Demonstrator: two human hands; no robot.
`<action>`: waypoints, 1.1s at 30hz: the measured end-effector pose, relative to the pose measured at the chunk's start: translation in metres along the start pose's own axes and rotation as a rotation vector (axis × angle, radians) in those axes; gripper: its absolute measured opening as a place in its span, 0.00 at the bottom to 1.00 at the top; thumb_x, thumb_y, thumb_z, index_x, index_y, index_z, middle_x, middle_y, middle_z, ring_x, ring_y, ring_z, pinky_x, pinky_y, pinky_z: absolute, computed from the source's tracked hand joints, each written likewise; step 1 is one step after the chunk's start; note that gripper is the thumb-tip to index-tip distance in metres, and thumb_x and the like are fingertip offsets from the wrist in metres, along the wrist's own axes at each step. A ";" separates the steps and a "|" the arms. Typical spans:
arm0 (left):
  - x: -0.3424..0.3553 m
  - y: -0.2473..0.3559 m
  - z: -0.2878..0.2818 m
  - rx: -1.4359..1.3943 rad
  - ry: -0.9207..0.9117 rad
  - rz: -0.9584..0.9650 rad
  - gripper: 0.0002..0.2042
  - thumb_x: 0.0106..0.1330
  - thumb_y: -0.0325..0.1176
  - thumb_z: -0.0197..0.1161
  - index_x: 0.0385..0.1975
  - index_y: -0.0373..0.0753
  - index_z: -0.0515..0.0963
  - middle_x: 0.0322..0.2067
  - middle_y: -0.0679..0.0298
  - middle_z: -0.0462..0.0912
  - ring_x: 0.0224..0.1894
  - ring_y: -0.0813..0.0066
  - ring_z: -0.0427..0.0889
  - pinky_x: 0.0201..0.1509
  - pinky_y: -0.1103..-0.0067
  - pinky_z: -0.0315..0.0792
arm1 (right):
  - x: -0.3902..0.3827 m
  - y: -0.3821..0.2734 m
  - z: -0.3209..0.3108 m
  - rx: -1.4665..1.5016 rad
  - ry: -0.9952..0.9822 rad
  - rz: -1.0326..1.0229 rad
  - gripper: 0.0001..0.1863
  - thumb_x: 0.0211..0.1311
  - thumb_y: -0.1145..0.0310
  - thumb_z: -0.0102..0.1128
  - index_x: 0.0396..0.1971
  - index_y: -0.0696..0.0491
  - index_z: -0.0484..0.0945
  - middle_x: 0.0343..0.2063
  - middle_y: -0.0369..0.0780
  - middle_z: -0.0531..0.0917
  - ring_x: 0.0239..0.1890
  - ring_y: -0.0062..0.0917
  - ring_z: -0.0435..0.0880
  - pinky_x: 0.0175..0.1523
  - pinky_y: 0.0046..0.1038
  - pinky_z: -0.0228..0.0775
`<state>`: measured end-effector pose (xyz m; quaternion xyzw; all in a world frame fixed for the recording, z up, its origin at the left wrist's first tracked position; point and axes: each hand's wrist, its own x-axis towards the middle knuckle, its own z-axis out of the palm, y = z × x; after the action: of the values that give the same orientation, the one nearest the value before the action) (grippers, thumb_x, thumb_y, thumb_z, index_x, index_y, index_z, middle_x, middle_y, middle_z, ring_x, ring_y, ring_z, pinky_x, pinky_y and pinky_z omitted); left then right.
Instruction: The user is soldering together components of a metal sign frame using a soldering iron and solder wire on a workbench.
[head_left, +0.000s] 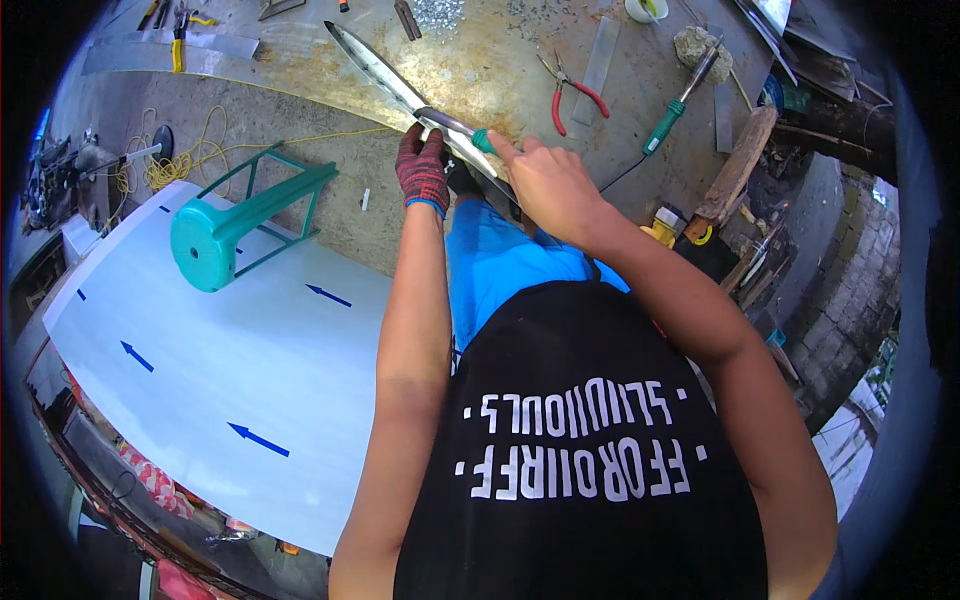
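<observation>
A long, narrow piece of shiny sheet metal (375,68) lies slantwise over the near edge of the worktable, its pointed end toward the far left. My left hand (421,168), in a red and black knit glove, grips this piece near its middle from below. My bare right hand (548,182) is closed around the green handle of a soldering iron (452,122), with the index finger stretched along it. The iron's tip rests at or just above the metal, close to my gloved fingertips; actual contact is hard to make out.
On the worktable (320,70) lie red-handled pliers (567,92), a metal strip (598,62) and a second green-handled soldering iron (660,128) against a stone (698,52). A teal stool (205,245) lies tipped on a white sheet (220,370) at left. A wooden plank (738,165) stands right.
</observation>
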<state>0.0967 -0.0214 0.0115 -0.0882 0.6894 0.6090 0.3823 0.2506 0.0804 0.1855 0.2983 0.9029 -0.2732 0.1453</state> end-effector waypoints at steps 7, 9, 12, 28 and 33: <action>0.001 0.004 -0.001 0.053 -0.029 0.002 0.22 0.66 0.28 0.65 0.60 0.36 0.71 0.37 0.62 0.78 0.33 0.75 0.79 0.34 0.79 0.75 | -0.002 0.001 0.003 0.029 0.015 0.003 0.26 0.66 0.69 0.49 0.66 0.49 0.67 0.38 0.50 0.79 0.37 0.47 0.83 0.44 0.47 0.74; -0.002 0.006 0.003 0.014 -0.014 0.008 0.21 0.65 0.27 0.65 0.58 0.35 0.73 0.32 0.65 0.77 0.28 0.77 0.76 0.30 0.79 0.72 | -0.001 0.003 0.004 0.031 0.019 0.008 0.26 0.67 0.69 0.49 0.66 0.49 0.67 0.37 0.50 0.79 0.37 0.47 0.83 0.44 0.47 0.74; -0.003 0.005 0.002 0.008 0.008 0.006 0.21 0.65 0.27 0.65 0.58 0.35 0.73 0.32 0.65 0.77 0.28 0.77 0.76 0.30 0.79 0.73 | -0.001 0.003 0.004 0.033 0.021 0.003 0.26 0.67 0.68 0.49 0.66 0.49 0.68 0.38 0.50 0.79 0.37 0.47 0.83 0.44 0.46 0.74; -0.003 0.006 0.002 -0.009 -0.002 0.015 0.22 0.65 0.28 0.66 0.58 0.36 0.73 0.32 0.65 0.78 0.30 0.78 0.77 0.31 0.79 0.73 | -0.003 0.001 0.002 0.030 0.013 0.030 0.26 0.68 0.68 0.48 0.66 0.49 0.67 0.38 0.50 0.79 0.38 0.48 0.82 0.46 0.47 0.73; -0.001 0.004 0.000 -0.016 -0.013 0.014 0.21 0.65 0.28 0.66 0.58 0.36 0.73 0.33 0.65 0.78 0.30 0.78 0.77 0.31 0.80 0.73 | 0.000 0.002 0.003 0.064 0.017 0.028 0.26 0.68 0.68 0.48 0.66 0.49 0.67 0.37 0.50 0.79 0.38 0.48 0.82 0.47 0.48 0.73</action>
<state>0.0957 -0.0209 0.0151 -0.0825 0.6827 0.6176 0.3817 0.2519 0.0797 0.1826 0.3175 0.8907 -0.2975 0.1319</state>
